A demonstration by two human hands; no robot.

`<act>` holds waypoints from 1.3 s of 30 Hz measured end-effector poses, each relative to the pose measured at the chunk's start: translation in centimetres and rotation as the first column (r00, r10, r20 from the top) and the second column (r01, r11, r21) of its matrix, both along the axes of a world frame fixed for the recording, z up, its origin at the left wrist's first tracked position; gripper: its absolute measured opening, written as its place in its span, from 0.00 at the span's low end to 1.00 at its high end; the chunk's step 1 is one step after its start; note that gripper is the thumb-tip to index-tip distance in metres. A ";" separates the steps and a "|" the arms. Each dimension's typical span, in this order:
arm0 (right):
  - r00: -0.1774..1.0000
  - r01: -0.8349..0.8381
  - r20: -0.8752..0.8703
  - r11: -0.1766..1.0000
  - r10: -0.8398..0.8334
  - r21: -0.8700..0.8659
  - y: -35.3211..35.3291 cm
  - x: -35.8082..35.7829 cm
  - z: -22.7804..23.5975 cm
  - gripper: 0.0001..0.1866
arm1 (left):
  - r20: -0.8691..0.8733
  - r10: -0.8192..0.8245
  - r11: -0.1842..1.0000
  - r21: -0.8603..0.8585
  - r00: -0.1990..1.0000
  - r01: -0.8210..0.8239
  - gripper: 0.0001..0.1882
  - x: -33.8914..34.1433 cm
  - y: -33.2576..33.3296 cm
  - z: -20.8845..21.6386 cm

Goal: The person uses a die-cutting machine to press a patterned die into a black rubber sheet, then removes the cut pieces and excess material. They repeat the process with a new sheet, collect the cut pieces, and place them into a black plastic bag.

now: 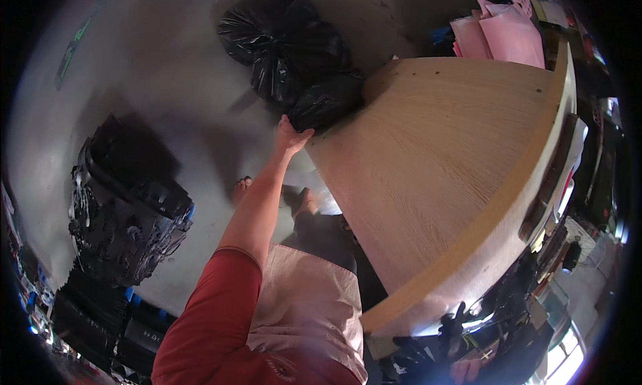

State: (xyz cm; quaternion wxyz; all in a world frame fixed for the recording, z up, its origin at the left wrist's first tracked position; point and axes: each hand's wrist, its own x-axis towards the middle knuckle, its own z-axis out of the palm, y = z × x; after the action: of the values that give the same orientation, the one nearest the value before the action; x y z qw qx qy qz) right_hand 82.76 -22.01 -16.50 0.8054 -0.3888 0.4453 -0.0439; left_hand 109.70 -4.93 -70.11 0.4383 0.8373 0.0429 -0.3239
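My left hand reaches forward from a red sleeve, at the near end of a group of shiny black plastic bags. Its thumb and fingers close on the nearest black bag, right beside the left corner of a light wooden tabletop. The bags look stuffed and lie against one another on the grey floor. Part of the grip is hidden by the back of the hand. My right hand does not show.
Left of me, a stack of black sheet-like pieces with ragged edges rises from the floor. Pink sheets are piled beyond the tabletop. Black gloves and clutter crowd the lower right. My bare feet stand near the table's edge.
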 end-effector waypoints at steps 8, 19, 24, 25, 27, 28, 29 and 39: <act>0.998 0.054 -0.046 0.999 -0.054 0.004 -0.2 -2.1 -0.8 0.41 | -0.225 -0.168 0.983 0.035 0.960 0.180 0.24 0.5 -1.7 -2.8; 0.998 0.044 -0.046 0.999 -0.044 -0.002 -0.3 -2.8 -0.9 0.42 | 0.132 -0.286 0.957 -0.017 0.949 0.291 0.14 0.4 -3.3 -4.1; 0.997 0.064 -0.035 0.998 -0.063 0.017 0.5 -3.2 -0.7 0.43 | 0.215 -0.068 0.989 -0.111 0.974 0.094 0.11 1.6 -0.8 1.3; 0.997 0.068 -0.023 0.998 -0.067 0.020 0.7 -3.3 -0.5 0.43 | 0.192 0.002 0.986 -0.161 0.981 0.030 0.10 1.6 0.2 3.5; 0.997 0.075 0.005 0.997 -0.076 0.025 1.0 -3.5 0.2 0.43 | 0.099 0.101 0.958 -0.277 0.990 -0.070 0.07 2.6 1.9 8.7; 0.996 0.082 0.019 0.996 -0.083 0.027 1.3 -3.7 0.8 0.43 | 0.140 0.124 0.937 -0.341 0.982 -0.069 0.07 3.3 2.7 11.7; 0.995 0.088 0.043 0.996 -0.090 0.029 1.5 -4.0 1.3 0.43 | 0.134 0.137 0.923 -0.377 0.982 -0.077 0.07 4.0 3.7 15.1; 0.931 0.137 0.341 0.991 -0.129 0.000 4.7 -10.6 10.4 0.44 | 0.269 0.102 0.750 -0.654 0.958 0.104 0.10 7.0 6.4 52.7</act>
State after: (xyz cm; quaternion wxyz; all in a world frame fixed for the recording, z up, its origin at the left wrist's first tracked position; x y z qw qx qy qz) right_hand 72.13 -17.32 -6.11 0.8607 -0.3538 0.3241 -0.1701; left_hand 116.69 1.44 -17.41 0.7072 0.6657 -0.1391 -0.1933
